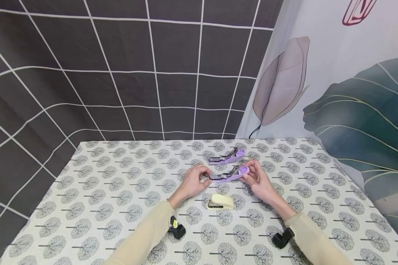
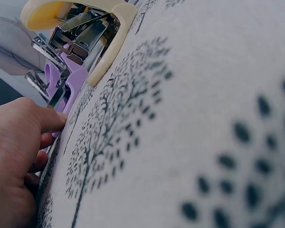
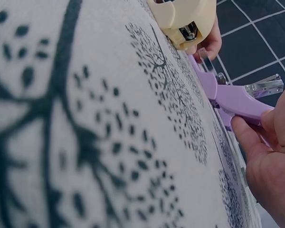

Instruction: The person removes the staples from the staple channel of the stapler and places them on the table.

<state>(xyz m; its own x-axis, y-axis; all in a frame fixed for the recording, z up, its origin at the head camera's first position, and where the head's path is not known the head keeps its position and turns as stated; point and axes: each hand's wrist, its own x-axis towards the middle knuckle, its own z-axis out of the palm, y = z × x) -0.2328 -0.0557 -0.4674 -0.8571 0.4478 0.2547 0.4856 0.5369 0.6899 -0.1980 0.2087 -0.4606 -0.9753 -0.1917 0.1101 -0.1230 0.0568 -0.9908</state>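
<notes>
Two purple staplers with their metal parts lifted out of the housing lie one behind the other. The nearer purple stapler [image 1: 233, 177] is between the hands. At its left end my left hand [image 1: 194, 181] pinches the tip with thumb and fingers; part of that grip is hidden in the left wrist view. The right hand [image 1: 258, 181] holds the rounded purple end [image 3: 240, 102] between thumb and fingers. Just beyond sits the farther purple stapler [image 1: 233, 158], untouched. Closer to me is a cream stapler [image 1: 223, 200], which neither hand touches.
A tablecloth [image 1: 126, 217] printed with grey trees covers the table. A dark curtain with white grid lines [image 1: 129, 88] hangs behind it, and a leaf-patterned curtain [image 1: 351, 121] hangs at the right. Each wrist carries a small black camera [image 1: 178, 230].
</notes>
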